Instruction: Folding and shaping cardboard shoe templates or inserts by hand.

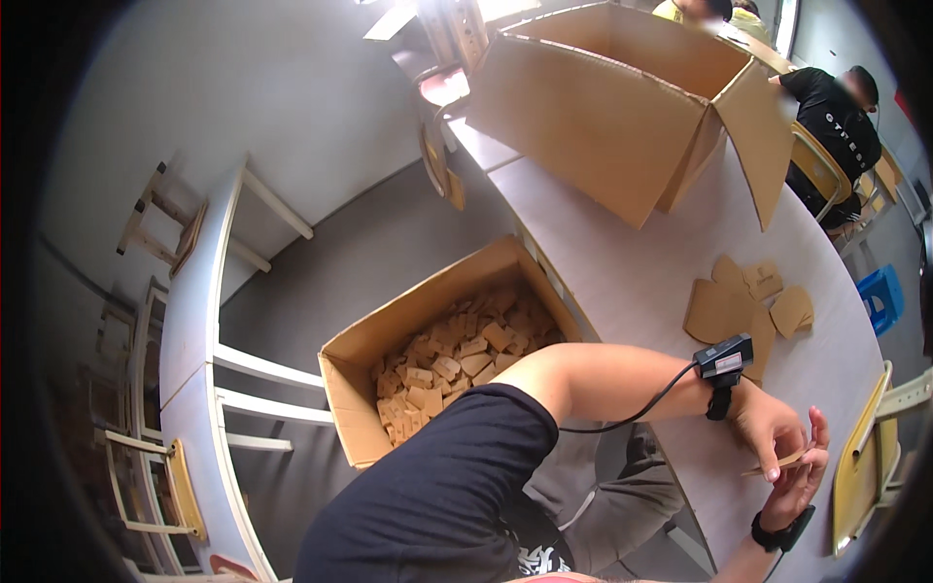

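Box (pixel 352 418) of little cardboard bits (pixel 449 368) is left of the flat cardboard pile (pixel 721 309), bigger open carton (pixel 593 121) is behind that pile, and in front of it the left hand (pixel 764 423) and right hand (pixel 789 494) both pinch a thin cardboard piece (pixel 790 461) (seen nearly edge-on).

Above the table (pixel 622 262), fingers of the left hand (pixel 763 418) and right hand (pixel 795 486) partly hide the piece (pixel 789 461). Beside the table, the sleeve (pixel 437 486) covers the box's (pixel 355 413) near side; on it, the carton's (pixel 583 107) wall hides its floor.
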### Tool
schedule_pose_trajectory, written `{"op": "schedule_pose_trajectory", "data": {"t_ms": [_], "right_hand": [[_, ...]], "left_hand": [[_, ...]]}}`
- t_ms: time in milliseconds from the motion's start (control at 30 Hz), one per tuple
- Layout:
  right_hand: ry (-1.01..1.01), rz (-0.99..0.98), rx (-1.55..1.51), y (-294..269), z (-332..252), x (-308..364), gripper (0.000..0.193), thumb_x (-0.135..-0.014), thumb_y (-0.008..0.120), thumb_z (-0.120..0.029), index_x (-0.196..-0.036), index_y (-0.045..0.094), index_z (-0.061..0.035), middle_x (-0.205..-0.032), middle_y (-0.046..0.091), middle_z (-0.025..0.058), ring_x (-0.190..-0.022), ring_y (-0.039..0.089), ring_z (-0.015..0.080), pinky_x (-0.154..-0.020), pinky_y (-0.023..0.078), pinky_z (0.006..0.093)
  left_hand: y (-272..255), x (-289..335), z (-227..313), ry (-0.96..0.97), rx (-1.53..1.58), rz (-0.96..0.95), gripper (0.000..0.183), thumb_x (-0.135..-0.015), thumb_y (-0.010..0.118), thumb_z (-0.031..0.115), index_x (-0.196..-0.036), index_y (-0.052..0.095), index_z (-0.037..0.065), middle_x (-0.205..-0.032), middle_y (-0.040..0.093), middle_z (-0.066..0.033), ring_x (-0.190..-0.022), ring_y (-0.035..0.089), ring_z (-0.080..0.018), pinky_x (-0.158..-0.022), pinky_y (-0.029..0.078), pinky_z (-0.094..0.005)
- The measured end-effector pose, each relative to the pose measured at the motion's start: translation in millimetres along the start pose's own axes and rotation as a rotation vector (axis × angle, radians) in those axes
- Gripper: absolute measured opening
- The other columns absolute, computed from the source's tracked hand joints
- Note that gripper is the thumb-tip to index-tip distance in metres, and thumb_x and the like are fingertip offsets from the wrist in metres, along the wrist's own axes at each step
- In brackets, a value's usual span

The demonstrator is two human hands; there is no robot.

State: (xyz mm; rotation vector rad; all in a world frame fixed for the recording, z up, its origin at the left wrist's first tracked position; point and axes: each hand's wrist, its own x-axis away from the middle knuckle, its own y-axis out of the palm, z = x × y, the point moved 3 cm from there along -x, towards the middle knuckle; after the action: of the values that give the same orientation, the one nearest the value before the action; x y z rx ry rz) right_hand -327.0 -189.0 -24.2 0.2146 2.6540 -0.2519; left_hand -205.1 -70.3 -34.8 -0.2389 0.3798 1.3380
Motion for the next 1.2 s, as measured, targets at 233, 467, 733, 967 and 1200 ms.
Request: {"op": "schedule_pose_trajectory", "data": {"t_ms": [233, 467, 733, 967, 1200], "right_hand": [[0.009, -0.014, -0.027, -7.9, -1.1, -2.9, 0.02, -0.107, 0.041, -0.031, -0.107, 0.049, -0.0133, -0.158, 0.033, 0.0251, -0.142, 0.04, 0.0352, -0.118, 0.032, 0.0485], [0.114, 0.048, -0.561, 8.1, 9.2, -1.9, 0.069, -0.103, 0.038, -0.056, -0.153, 0.031, -0.0085, -0.158, 0.034, 0.0228, -0.147, 0.034, 0.037, -0.121, 0.026, 0.0518], [0.166, -0.077, -0.624, 10.3, 13.3, -5.5, 0.08, -0.102, 0.041, -0.062, -0.16, 0.025, -0.0098, -0.161, 0.033, 0.0195, -0.149, 0.033, 0.0326, -0.123, 0.027, 0.0474], [0.219, -0.012, -0.607, 9.8, 14.2, -10.4, 0.086, -0.096, 0.051, -0.062, -0.158, 0.027, -0.0072, -0.155, 0.037, 0.0228, -0.142, 0.04, 0.0344, -0.119, 0.031, 0.0492], [0.319, 0.042, -0.698, 12.4, 7.0, -11.4, 0.09, -0.088, 0.067, -0.053, -0.156, 0.029, -0.007, -0.152, 0.039, 0.022, -0.14, 0.043, 0.0342, -0.117, 0.036, 0.0481]], "left_hand": [[4.4, 0.6, 4.5, 0.0, 0.081, 0.034, 0.048, -0.088, 0.082, 0.037, -0.109, 0.071, -0.005, -0.104, 0.074, -0.0103, -0.095, 0.069, -0.0193, -0.086, 0.055, -0.0337], [-8.2, -1.2, -10.3, 0.034, -0.09, 0.218, 0.042, -0.089, 0.081, 0.037, -0.092, 0.066, -0.002, -0.076, 0.066, -0.0021, -0.07, 0.061, -0.0105, -0.06, 0.051, -0.0295], [-7.0, 2.4, 2.7, 0.045, -0.16, 0.302, 0.038, -0.089, 0.082, 0.033, -0.092, 0.065, -0.001, -0.074, 0.064, -0.0005, -0.068, 0.059, -0.0077, -0.059, 0.048, -0.0275], [-1.2, 5.5, 31.0, -0.017, -0.204, 0.291, 0.033, -0.086, 0.085, 0.026, -0.095, 0.067, -0.001, -0.073, 0.064, -0.0009, -0.066, 0.059, -0.0074, -0.058, 0.048, -0.0273], [3.2, 1.3, 28.8, 0.143, -0.288, 0.315, 0.028, -0.081, 0.087, 0.017, -0.091, 0.068, -0.001, -0.069, 0.063, -0.0019, -0.059, 0.057, -0.0086, -0.053, 0.046, -0.029]]}}
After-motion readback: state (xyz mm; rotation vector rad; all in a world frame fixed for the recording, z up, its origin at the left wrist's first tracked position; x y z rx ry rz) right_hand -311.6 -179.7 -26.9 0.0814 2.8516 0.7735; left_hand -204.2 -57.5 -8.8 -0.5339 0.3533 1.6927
